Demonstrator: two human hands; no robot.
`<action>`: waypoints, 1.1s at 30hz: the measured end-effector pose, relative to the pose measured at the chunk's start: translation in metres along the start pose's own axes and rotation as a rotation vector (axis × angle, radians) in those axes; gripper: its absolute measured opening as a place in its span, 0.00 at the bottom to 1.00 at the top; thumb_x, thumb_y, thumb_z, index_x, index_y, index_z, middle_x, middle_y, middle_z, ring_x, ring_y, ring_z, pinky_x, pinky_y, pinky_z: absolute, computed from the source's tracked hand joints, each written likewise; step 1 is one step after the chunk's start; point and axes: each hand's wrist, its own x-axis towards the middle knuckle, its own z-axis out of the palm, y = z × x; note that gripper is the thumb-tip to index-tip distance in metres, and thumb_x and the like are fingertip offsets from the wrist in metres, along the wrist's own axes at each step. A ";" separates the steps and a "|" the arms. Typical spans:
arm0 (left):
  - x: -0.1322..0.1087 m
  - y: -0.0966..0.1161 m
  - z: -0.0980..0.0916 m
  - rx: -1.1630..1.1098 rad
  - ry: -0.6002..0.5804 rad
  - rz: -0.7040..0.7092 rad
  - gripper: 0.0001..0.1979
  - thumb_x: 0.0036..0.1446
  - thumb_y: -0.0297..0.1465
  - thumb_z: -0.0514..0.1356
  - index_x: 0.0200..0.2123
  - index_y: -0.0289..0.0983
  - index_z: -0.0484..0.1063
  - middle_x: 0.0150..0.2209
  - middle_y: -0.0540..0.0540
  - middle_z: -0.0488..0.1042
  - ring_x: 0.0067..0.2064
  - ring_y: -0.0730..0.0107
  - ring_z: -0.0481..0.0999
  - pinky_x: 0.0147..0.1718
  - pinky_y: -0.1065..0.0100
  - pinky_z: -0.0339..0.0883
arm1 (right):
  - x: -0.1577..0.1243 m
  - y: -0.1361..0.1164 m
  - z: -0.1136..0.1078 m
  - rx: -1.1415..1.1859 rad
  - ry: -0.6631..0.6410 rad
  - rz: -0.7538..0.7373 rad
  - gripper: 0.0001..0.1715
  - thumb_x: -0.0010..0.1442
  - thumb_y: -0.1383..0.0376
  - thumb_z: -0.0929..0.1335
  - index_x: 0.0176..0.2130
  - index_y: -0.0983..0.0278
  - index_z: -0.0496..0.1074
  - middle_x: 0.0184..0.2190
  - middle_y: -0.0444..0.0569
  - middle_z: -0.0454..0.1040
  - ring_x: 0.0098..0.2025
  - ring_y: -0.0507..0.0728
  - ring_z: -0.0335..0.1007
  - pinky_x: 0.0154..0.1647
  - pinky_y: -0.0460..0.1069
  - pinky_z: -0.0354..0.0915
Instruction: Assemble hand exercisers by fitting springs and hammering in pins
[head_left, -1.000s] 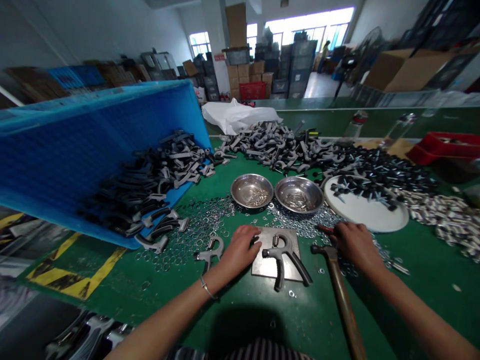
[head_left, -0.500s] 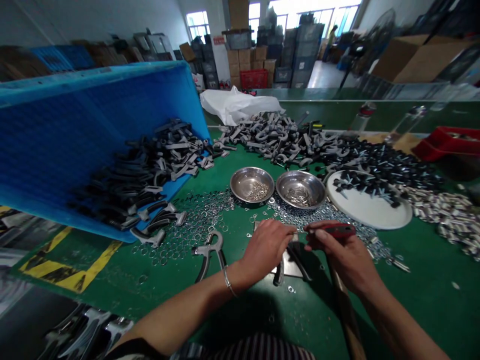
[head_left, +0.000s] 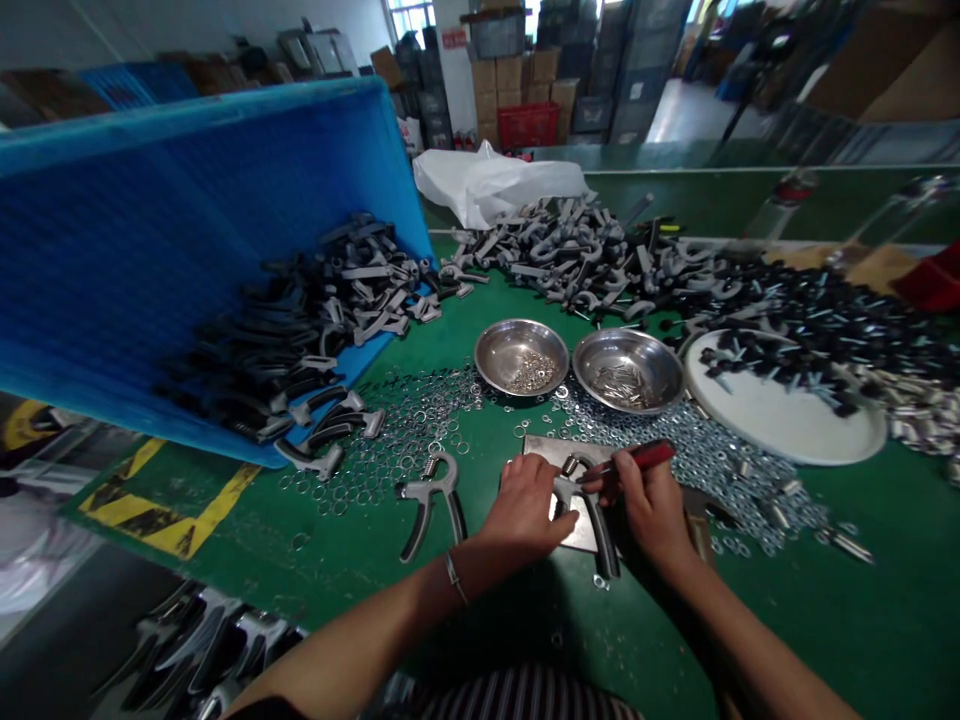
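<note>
A person's left hand [head_left: 529,508] held a hand grip [head_left: 598,520] on a metal plate [head_left: 538,446] near the bench's [head_left: 360,610] front edge, handles pointing toward that edge; from the right, the right hand [head_left: 658,515] clasped a red-handled tool [head_left: 651,455], aimed at the spring end.

Dim, cool light prevails, with a bright window [head_left: 411,17] far beyond the left hand [head_left: 529,505] and glints on the metal bowls [head_left: 517,340] just past it. Soft shadow darkens the tabletop [head_left: 862,620] beneath the right hand [head_left: 652,500]; bottles [head_left: 780,208] beyond that hand blur, edges stretching.
</note>
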 end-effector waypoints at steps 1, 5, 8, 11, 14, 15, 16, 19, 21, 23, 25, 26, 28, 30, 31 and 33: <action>0.000 0.000 0.001 -0.007 -0.001 -0.007 0.22 0.55 0.39 0.63 0.51 0.37 0.68 0.49 0.41 0.68 0.52 0.53 0.64 0.52 0.55 0.59 | 0.001 -0.001 0.000 -0.010 0.006 -0.007 0.17 0.67 0.47 0.61 0.38 0.56 0.61 0.33 0.50 0.81 0.27 0.60 0.76 0.31 0.54 0.70; 0.000 0.000 0.003 -0.026 -0.015 -0.018 0.21 0.54 0.39 0.64 0.50 0.38 0.68 0.48 0.41 0.68 0.52 0.53 0.64 0.53 0.55 0.59 | 0.002 0.000 -0.001 -0.056 0.024 -0.016 0.17 0.67 0.46 0.60 0.38 0.56 0.61 0.33 0.51 0.80 0.27 0.60 0.76 0.30 0.53 0.70; -0.001 0.000 0.003 -0.026 -0.012 -0.024 0.22 0.54 0.40 0.65 0.50 0.39 0.67 0.49 0.42 0.68 0.52 0.53 0.64 0.53 0.55 0.59 | 0.000 0.003 -0.001 -0.151 0.043 -0.031 0.19 0.67 0.45 0.60 0.39 0.57 0.61 0.31 0.51 0.80 0.30 0.62 0.77 0.33 0.53 0.70; -0.003 0.000 0.005 -0.031 0.013 -0.013 0.22 0.56 0.40 0.64 0.51 0.38 0.67 0.48 0.41 0.68 0.52 0.53 0.65 0.53 0.55 0.58 | -0.002 0.005 0.002 -0.368 0.052 -0.123 0.22 0.66 0.43 0.59 0.37 0.58 0.62 0.31 0.54 0.78 0.33 0.65 0.77 0.34 0.55 0.68; -0.006 0.000 0.007 -0.043 0.026 -0.006 0.22 0.58 0.41 0.62 0.52 0.37 0.67 0.48 0.41 0.68 0.51 0.54 0.65 0.53 0.55 0.58 | 0.004 0.001 0.007 -0.552 -0.071 -0.223 0.22 0.65 0.45 0.59 0.38 0.59 0.64 0.30 0.56 0.77 0.32 0.66 0.76 0.33 0.55 0.66; -0.006 0.001 0.008 -0.043 0.021 -0.010 0.22 0.59 0.42 0.62 0.52 0.37 0.67 0.48 0.41 0.68 0.51 0.54 0.65 0.52 0.55 0.59 | 0.007 -0.001 0.009 -0.568 -0.110 -0.241 0.20 0.66 0.47 0.59 0.38 0.60 0.64 0.29 0.55 0.76 0.31 0.65 0.75 0.32 0.54 0.65; -0.006 0.001 0.007 -0.041 0.011 -0.017 0.22 0.59 0.42 0.62 0.52 0.37 0.67 0.48 0.41 0.68 0.51 0.54 0.64 0.52 0.55 0.59 | 0.012 -0.004 0.011 -0.554 -0.134 -0.253 0.18 0.66 0.48 0.59 0.38 0.59 0.64 0.29 0.54 0.75 0.30 0.64 0.74 0.32 0.54 0.65; -0.004 0.001 0.003 -0.026 -0.019 -0.035 0.25 0.58 0.44 0.63 0.53 0.37 0.67 0.50 0.40 0.68 0.52 0.52 0.64 0.51 0.55 0.59 | 0.020 -0.018 0.017 -0.376 -0.127 -0.259 0.17 0.65 0.49 0.61 0.35 0.59 0.62 0.26 0.49 0.73 0.28 0.60 0.70 0.31 0.52 0.64; -0.004 0.000 0.001 -0.015 -0.023 -0.042 0.25 0.57 0.44 0.63 0.54 0.37 0.67 0.50 0.40 0.67 0.53 0.51 0.64 0.50 0.55 0.59 | 0.016 -0.033 0.020 -0.218 -0.112 -0.220 0.20 0.67 0.48 0.58 0.32 0.58 0.61 0.22 0.44 0.69 0.24 0.57 0.66 0.27 0.50 0.63; -0.004 0.000 0.000 -0.008 -0.015 -0.046 0.25 0.57 0.43 0.64 0.54 0.37 0.67 0.50 0.39 0.67 0.53 0.51 0.64 0.50 0.55 0.59 | 0.009 -0.049 0.018 -0.048 -0.115 -0.180 0.21 0.70 0.48 0.55 0.32 0.57 0.59 0.19 0.41 0.66 0.20 0.54 0.63 0.23 0.48 0.61; -0.005 0.000 0.002 -0.008 -0.003 -0.045 0.25 0.57 0.42 0.64 0.54 0.37 0.67 0.50 0.39 0.68 0.53 0.51 0.64 0.50 0.55 0.59 | 0.007 -0.058 0.009 0.067 -0.127 -0.175 0.20 0.70 0.48 0.55 0.33 0.56 0.59 0.19 0.40 0.67 0.19 0.53 0.62 0.22 0.48 0.61; -0.006 0.001 0.003 -0.010 0.002 -0.047 0.25 0.57 0.42 0.64 0.54 0.37 0.67 0.50 0.39 0.68 0.53 0.51 0.64 0.51 0.54 0.59 | 0.009 -0.057 0.001 0.070 -0.115 -0.175 0.19 0.69 0.47 0.56 0.34 0.56 0.60 0.21 0.41 0.69 0.20 0.54 0.63 0.23 0.49 0.62; -0.010 0.001 0.004 -0.023 0.002 -0.054 0.27 0.56 0.43 0.65 0.55 0.38 0.67 0.51 0.40 0.68 0.54 0.51 0.64 0.52 0.54 0.59 | 0.022 -0.043 -0.024 -0.097 -0.016 -0.139 0.20 0.68 0.46 0.56 0.34 0.56 0.61 0.24 0.45 0.72 0.23 0.56 0.66 0.27 0.51 0.64; -0.013 -0.002 -0.001 -0.060 -0.022 -0.039 0.31 0.55 0.45 0.66 0.57 0.38 0.65 0.53 0.39 0.68 0.55 0.50 0.64 0.54 0.53 0.58 | 0.041 -0.016 -0.061 -0.415 0.172 -0.048 0.22 0.66 0.44 0.56 0.33 0.57 0.62 0.26 0.49 0.72 0.27 0.59 0.68 0.30 0.54 0.64; -0.013 -0.006 -0.006 -0.080 -0.031 -0.017 0.32 0.55 0.45 0.66 0.59 0.38 0.64 0.55 0.39 0.67 0.56 0.50 0.64 0.55 0.52 0.58 | 0.050 -0.003 -0.081 -0.594 0.229 0.025 0.24 0.65 0.43 0.55 0.32 0.57 0.62 0.25 0.51 0.72 0.28 0.61 0.69 0.30 0.56 0.63; -0.007 -0.018 -0.023 -0.088 -0.022 0.037 0.31 0.57 0.44 0.65 0.60 0.38 0.63 0.56 0.38 0.68 0.57 0.50 0.65 0.56 0.51 0.58 | 0.064 0.016 -0.121 -0.689 0.196 0.101 0.25 0.61 0.42 0.61 0.26 0.57 0.63 0.20 0.53 0.69 0.24 0.62 0.68 0.27 0.57 0.61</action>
